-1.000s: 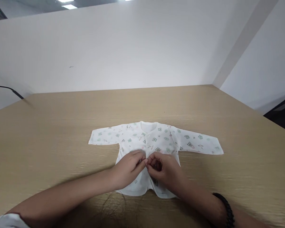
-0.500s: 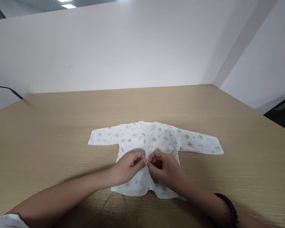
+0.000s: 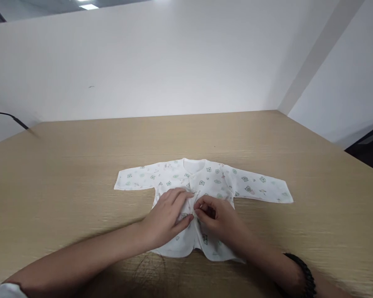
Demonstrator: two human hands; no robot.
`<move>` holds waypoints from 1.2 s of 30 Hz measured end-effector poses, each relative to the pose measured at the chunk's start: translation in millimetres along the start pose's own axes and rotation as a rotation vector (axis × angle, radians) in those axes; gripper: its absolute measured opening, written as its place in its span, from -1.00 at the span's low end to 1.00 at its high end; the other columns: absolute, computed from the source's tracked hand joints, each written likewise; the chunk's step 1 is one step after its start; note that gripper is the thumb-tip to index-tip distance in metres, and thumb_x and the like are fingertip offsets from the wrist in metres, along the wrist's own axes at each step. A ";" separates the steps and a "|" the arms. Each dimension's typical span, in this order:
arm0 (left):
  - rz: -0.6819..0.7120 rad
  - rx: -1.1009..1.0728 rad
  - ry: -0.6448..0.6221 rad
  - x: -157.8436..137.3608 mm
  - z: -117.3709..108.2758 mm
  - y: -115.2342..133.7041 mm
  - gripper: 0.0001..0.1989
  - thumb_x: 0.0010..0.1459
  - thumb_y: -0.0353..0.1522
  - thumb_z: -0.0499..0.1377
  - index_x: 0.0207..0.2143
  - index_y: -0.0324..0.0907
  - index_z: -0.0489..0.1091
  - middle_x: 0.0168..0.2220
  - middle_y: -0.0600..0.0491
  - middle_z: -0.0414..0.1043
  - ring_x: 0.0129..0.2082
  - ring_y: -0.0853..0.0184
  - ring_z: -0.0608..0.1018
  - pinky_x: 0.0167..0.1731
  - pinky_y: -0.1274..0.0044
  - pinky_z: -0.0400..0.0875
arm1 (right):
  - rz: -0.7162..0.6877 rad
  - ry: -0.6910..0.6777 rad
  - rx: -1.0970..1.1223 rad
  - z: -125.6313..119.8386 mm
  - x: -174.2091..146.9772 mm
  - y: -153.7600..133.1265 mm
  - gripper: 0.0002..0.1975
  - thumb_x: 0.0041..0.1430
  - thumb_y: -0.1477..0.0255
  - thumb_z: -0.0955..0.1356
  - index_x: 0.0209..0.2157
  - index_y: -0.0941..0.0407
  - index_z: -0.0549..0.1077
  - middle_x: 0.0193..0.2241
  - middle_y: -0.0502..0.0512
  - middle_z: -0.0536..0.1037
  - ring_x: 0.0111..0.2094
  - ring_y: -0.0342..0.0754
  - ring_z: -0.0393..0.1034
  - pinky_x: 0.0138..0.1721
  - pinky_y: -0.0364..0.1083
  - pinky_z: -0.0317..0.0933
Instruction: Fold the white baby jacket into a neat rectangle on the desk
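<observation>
A small white baby shirt [image 3: 211, 176] with printed green and grey animal faces lies flat on the wooden table, both sleeves spread out sideways. Its front closes along a middle line below the round neck, and the lower hem parts there. My left hand [image 3: 169, 213] rests on the shirt's left half, fingers extended and thumb apart from them, near the middle line. Close beside it, my right hand [image 3: 216, 215] pinches the front edge of the shirt between thumb and index finger. The fingers hide the exact spot being pinched.
The light wooden table [image 3: 81, 165] meets a white partition [image 3: 158, 62] at the back and another at the right. A black cable [image 3: 18, 122] reaches the table's far left corner. Something dark [image 3: 369, 145] stands at the right edge.
My left hand has let go of its pinch at the middle line and opened, its fingers spreading upward over the shirt. My right hand stays in nearly the same place, still pinching.
</observation>
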State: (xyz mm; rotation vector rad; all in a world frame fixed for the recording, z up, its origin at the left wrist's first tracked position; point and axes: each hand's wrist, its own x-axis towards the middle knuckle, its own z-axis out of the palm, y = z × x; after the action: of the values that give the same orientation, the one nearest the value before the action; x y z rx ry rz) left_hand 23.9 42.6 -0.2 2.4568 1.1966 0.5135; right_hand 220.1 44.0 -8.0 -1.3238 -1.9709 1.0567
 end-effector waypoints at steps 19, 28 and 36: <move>-0.321 0.270 -0.118 23.5 -28.2 -47.9 -0.17 0.26 0.18 -0.21 0.42 -0.03 -0.25 0.44 -0.04 -0.40 0.41 -0.06 -0.22 0.28 0.02 -0.25 | 0.012 0.119 -0.847 -46.0 28.4 49.1 -0.20 0.28 -0.11 0.01 0.39 0.05 -0.06 0.41 0.19 -0.11 0.40 0.24 -0.29 0.30 0.35 -0.18; -0.556 0.173 -0.220 23.3 -58.1 -96.5 -0.19 0.27 0.13 -0.33 0.42 -0.11 -0.25 0.44 -0.08 -0.31 0.41 0.03 -0.18 0.28 0.04 -0.21 | 0.105 0.041 -0.822 -115.9 34.0 100.9 -0.29 0.31 -0.05 -0.03 0.36 -0.01 0.03 0.38 0.16 0.04 0.38 0.25 -0.15 0.26 0.41 -0.16; -0.600 0.135 -0.233 14.6 -104.3 -135.5 -0.29 0.08 0.12 0.02 0.12 -0.14 0.30 0.07 -0.14 0.42 0.04 -0.03 0.45 0.05 0.24 0.29 | -0.006 0.118 -0.625 -158.6 32.9 114.0 -0.53 0.16 -0.06 0.21 -0.38 0.07 0.37 -0.24 0.23 0.51 -0.15 0.17 0.41 -0.13 0.07 0.30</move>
State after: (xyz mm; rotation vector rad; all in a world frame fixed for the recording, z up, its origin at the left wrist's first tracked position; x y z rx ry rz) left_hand -107.4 149.0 29.8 2.0272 1.7981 -0.0239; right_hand 388.7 147.7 -15.9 -1.6367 -2.3030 0.3406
